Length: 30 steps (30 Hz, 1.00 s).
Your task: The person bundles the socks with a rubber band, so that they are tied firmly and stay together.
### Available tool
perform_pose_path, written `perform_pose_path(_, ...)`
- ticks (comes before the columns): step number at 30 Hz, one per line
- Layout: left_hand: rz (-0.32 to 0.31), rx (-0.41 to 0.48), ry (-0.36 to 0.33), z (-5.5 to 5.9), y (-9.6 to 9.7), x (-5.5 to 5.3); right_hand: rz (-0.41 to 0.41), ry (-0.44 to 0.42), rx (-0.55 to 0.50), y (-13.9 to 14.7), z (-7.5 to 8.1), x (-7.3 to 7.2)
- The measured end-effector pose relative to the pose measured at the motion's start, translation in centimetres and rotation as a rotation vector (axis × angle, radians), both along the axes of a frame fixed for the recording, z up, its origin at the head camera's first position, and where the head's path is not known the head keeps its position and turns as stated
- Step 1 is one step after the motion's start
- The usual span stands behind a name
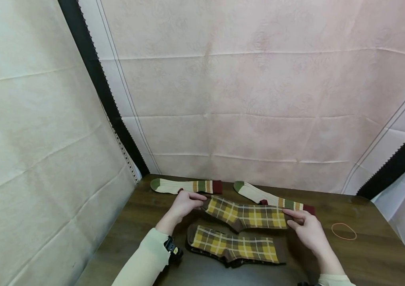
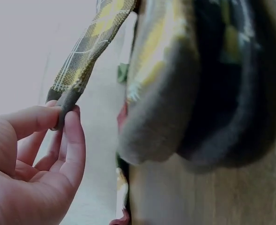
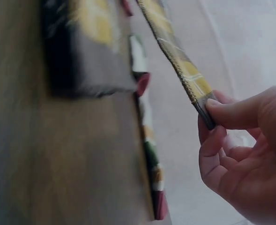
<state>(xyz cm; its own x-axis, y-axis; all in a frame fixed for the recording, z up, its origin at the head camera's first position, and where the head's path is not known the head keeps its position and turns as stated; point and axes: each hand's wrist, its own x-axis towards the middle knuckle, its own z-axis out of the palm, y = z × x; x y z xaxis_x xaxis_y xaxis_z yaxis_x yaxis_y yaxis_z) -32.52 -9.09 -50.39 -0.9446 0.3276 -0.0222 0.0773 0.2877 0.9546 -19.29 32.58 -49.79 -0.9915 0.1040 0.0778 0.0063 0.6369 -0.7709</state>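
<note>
A yellow and brown plaid sock (image 1: 245, 214) is stretched between both hands above the table. My left hand (image 1: 186, 205) pinches its toe end between thumb and fingers, which the left wrist view shows close up. At the cuff end, my right hand (image 1: 304, 228) pinches the brown edge, as the right wrist view also shows. Nearer to me lies a small stack of socks with a matching plaid sock (image 1: 234, 245) on top and a dark one beneath it.
Along the table's back edge lie two cream socks with green toes and striped cuffs, a left one (image 1: 184, 186) and a right one (image 1: 256, 194). An orange rubber band (image 1: 343, 231) rests on the wooden table (image 1: 377, 254) at the right. Pale cloth (image 1: 259, 99) hangs behind.
</note>
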Motion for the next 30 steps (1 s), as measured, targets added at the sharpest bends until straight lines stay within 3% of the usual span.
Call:
perform_pose_path(5,0.012,0.082,-0.011,0.5,-0.4,0.6,0.022,-0.018,-0.048,-0.2,0.9,0.7)
perform_pose_path(15,0.048,0.164,-0.048,0.3,-2.3,2.5,0.11,-0.042,-0.117,-0.3,1.2,2.0)
perform_pose_path(22,0.034,0.163,-0.084,0.2,-3.5,4.5,0.236,-0.122,-0.199,-0.2,1.6,2.7)
perform_pose_path(30,0.019,0.143,-0.079,-0.4,-4.3,6.7,0.384,-0.139,-0.159,0.4,1.6,2.8)
